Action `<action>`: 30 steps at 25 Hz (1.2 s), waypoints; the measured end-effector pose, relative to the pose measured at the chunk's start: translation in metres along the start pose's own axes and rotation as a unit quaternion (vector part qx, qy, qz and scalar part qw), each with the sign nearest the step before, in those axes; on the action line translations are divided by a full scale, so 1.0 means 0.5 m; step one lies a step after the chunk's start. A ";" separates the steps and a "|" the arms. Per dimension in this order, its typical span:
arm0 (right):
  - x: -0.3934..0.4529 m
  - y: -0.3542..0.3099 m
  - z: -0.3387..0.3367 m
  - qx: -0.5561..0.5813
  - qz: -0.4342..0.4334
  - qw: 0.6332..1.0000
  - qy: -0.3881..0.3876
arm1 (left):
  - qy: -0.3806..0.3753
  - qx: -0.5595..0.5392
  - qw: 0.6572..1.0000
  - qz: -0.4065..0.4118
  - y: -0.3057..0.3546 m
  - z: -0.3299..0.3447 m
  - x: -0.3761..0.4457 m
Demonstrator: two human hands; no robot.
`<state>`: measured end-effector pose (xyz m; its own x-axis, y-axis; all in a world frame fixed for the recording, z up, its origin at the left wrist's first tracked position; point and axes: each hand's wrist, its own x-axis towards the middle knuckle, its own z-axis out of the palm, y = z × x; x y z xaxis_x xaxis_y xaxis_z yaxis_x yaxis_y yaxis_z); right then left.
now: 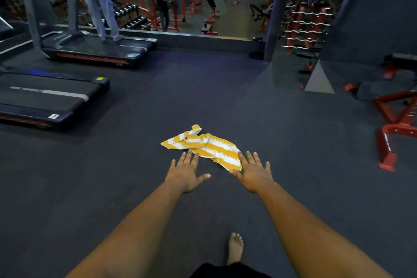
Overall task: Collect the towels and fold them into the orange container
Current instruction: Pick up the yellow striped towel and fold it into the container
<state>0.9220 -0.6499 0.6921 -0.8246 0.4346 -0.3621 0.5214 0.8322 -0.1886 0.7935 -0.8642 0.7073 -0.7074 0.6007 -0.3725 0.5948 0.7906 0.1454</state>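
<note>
Two treadmills (pixel 52 99) stand far off to the left of the hands on the dark floor (pixel 293 153), the farther one with a person (pixel 99 2) on it. A red bench frame (pixel 392 128) sits well off to the right. One yellow-and-white striped towel (pixel 203 145) lies crumpled on the floor just beyond both hands. The left hand (pixel 186 174) and right hand (pixel 253 172) reach forward, palms down, fingers spread and straight, holding nothing; the right fingertips overlap the towel's near corner.
</note>
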 end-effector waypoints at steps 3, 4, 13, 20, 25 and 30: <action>0.172 0.040 -0.015 0.003 -0.004 1.000 -0.017 | -0.019 -0.005 1.000 -0.011 0.004 -0.016 0.162; 0.234 0.052 -0.022 0.004 -0.003 1.000 -0.026 | -0.027 -0.004 1.000 -0.015 0.005 -0.023 0.215; 0.641 0.096 -0.071 -0.020 -0.017 0.991 -0.131 | -0.121 -0.038 0.991 -0.041 -0.007 -0.066 0.602; 0.963 0.094 -0.020 -0.017 0.021 0.981 -0.193 | -0.207 -0.085 0.974 -0.040 -0.103 -0.019 0.940; 1.203 0.101 0.133 -0.020 0.037 0.966 -0.254 | -0.269 -0.101 0.957 -0.047 -0.186 0.121 1.188; 1.454 0.152 0.454 0.015 0.042 0.944 -0.327 | -0.330 -0.113 0.936 -0.051 -0.241 0.388 1.457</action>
<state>0.4120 -0.3490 0.2075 -0.4738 0.1850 -0.8610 0.5922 0.7906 -0.1560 0.2807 -0.5450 0.2406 -0.3221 0.3761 -0.8688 0.3885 0.8894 0.2410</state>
